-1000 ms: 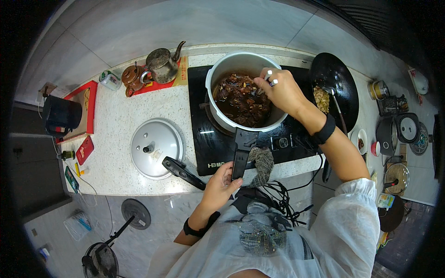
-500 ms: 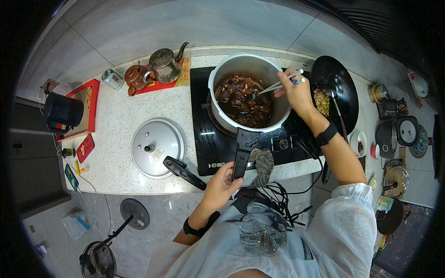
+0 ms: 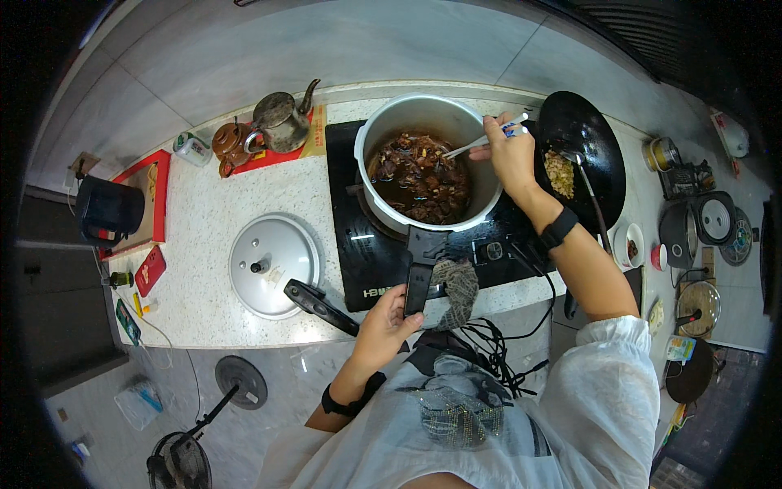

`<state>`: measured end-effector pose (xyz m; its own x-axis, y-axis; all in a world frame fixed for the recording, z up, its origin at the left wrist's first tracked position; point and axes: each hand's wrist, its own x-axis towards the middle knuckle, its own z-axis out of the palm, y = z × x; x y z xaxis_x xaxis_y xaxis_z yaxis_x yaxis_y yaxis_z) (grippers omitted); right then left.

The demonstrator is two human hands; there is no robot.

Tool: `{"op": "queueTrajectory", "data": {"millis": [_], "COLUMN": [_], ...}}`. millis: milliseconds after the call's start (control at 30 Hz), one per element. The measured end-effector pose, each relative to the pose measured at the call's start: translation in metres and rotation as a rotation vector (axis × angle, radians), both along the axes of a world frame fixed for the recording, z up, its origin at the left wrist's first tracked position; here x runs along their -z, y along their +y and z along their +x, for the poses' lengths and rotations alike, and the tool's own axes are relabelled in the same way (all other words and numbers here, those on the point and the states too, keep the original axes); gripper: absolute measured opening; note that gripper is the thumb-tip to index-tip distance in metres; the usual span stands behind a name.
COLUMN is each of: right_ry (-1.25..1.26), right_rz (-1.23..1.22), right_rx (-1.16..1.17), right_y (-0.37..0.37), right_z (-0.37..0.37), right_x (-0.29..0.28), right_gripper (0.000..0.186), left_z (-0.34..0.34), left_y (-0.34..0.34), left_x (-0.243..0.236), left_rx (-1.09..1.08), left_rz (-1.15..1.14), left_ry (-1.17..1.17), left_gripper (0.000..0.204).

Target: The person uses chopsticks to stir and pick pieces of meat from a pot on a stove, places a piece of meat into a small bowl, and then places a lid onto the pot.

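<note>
The pot [image 3: 425,114] is silver, its stew [image 3: 419,183] dark brown, the counter [image 3: 195,200] speckled white.

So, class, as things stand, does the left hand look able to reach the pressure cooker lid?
Probably yes: the lid lies close by, its black handle pointing toward the left hand with nothing between, though that hand would likely have to release the cooker handle first.

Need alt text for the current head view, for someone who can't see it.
A person's right hand points chopsticks into a silver pot of dark, saucy food on a black cooktop, while the left hand grips the pot's black handle. A black wok stands to the right; a silver lid lies on the speckled counter to the left.
</note>
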<state>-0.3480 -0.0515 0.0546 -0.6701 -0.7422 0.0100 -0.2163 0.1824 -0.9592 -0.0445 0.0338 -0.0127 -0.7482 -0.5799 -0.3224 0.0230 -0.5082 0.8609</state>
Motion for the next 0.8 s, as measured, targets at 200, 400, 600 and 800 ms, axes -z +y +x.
{"op": "queueTrajectory", "data": {"millis": [200, 400, 600, 800], "right_ry": [0.006, -0.008, 0.022, -0.022], "right_rz": [-0.013, -0.022, 0.021, 0.118], "right_rx": [0.035, 0.071, 0.033, -0.113], "right_y": [-0.001, -0.001, -0.002, 0.007], "right_z": [0.002, 0.001, 0.000, 0.002], "right_x": [0.003, 0.005, 0.002, -0.029], "right_gripper": [0.024, 0.024, 0.024, 0.022], "left_z": [0.000, 0.000, 0.001, 0.002], "left_y": [0.000, 0.000, -0.003, -0.003], "left_x": [-0.003, -0.005, -0.006, -0.006], "left_rx": [0.001, 0.003, 0.035, 0.036], "left_rz": [-0.001, -0.002, 0.034, 0.030], "left_ry": [-0.018, -0.005, -0.040, -0.048], "left_gripper": [0.050, 0.049, 0.050, 0.050]}}
